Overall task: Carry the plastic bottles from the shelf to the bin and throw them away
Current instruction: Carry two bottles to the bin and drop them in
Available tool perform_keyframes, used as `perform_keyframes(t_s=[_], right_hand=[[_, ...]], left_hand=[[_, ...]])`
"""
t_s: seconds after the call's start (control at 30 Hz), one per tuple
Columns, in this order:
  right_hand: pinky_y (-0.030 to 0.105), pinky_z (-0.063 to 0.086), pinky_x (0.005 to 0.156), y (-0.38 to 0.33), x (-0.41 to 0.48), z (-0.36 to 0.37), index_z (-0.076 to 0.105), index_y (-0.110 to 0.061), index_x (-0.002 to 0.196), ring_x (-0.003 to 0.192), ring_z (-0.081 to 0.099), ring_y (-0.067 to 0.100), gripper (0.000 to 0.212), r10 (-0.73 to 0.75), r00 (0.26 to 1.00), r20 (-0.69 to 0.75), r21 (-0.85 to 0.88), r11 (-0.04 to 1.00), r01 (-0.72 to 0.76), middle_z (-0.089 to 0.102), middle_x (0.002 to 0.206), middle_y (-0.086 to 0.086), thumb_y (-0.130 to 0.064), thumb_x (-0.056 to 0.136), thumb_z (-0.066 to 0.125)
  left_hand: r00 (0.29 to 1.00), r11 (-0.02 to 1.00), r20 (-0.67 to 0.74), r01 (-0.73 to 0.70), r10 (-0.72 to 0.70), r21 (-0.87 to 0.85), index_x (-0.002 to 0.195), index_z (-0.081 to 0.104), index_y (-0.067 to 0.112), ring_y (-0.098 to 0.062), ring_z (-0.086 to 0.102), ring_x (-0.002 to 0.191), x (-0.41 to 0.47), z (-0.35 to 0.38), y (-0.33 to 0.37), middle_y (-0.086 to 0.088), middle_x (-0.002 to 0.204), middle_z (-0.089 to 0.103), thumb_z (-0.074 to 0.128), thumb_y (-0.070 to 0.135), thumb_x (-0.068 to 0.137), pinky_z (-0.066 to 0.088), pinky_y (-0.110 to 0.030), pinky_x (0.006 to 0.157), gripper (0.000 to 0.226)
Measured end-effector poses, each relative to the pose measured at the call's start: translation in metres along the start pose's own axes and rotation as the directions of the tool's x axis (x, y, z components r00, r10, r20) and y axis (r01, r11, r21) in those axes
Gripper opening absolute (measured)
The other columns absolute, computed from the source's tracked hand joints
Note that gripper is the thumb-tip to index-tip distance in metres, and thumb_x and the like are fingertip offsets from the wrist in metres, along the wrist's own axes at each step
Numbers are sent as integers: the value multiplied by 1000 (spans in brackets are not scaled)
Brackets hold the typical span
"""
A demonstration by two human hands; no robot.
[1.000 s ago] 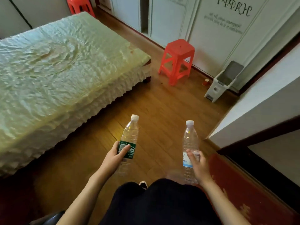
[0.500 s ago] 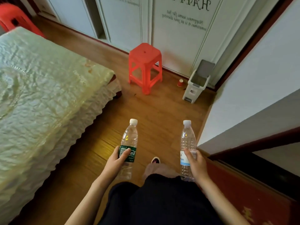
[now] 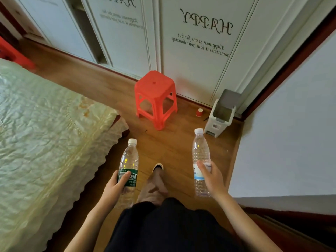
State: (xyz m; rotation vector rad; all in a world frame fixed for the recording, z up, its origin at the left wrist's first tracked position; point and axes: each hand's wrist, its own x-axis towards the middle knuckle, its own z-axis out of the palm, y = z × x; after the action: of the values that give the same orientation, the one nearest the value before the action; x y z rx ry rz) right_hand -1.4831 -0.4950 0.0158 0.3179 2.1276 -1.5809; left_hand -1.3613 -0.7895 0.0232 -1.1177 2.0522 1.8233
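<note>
Head view: left hand (image 3: 116,188) wraps the green-labelled water bottle (image 3: 128,171); right hand (image 3: 211,179) wraps the blue-labelled water bottle (image 3: 200,159), fingers across both labels. Wardrobe door (image 3: 198,57) reads "HAPPY".

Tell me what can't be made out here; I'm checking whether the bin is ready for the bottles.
All in the head view:
- Bin: lid up, but its inside is too dark to show contents.
- Green-label bottle: its base is hidden behind the left hand.
- Blue-label bottle: label print too small to read, partly covered by the right hand.
- Second red stool: blurred, cut by the left edge.
- Shelf: out of frame.
</note>
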Motion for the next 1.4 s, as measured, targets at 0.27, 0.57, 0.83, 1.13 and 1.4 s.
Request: perform_keyframes(t_s=[0.27,0.57,0.83,1.13,1.4], right_hand=[[19,54,60,-70,113,4,52,-15,116,84,68,15,38,105,974,-201,106,991,-84,66,97,1,-42,90,57],[41,58,80,-104,180,-36,55,-11,119,90,69,29,39,279,857,-434,260,949,-177,68,106,14,-38,91,59],[48,53,95,-107,266,-113,49,-21,115,99,66,26,37,403,769,-497,293,912,-289,62,116,7,-48,90,54],[22,52,76,-163,377,-234,50,-14,121,83,63,12,40,270,859,-436,215,958,-192,63,109,3,-41,93,54],[12,51,54,-172,458,-275,50,-15,114,75,68,11,32,282,872,-399,307,938,-162,65,93,-2,-39,94,55]], left_hand=[[977,980,175,-143,118,141,96,54,38,-14,69,90,161,4,164,4,95,70,59,44,89,51,-24,70,10],[890,923,429,-286,155,260,96,55,38,-19,68,92,294,88,299,2,98,70,61,37,91,54,-39,85,8],[845,940,534,-213,41,266,102,57,27,-21,70,86,337,216,331,-4,96,71,59,32,92,53,-28,70,11],[882,936,468,-212,59,282,109,57,24,-18,71,87,376,326,405,-2,99,71,58,34,93,52,-26,68,19],[872,898,490,-215,-1,384,110,56,22,-17,70,91,428,393,429,-1,100,71,59,38,91,55,-37,82,25]])
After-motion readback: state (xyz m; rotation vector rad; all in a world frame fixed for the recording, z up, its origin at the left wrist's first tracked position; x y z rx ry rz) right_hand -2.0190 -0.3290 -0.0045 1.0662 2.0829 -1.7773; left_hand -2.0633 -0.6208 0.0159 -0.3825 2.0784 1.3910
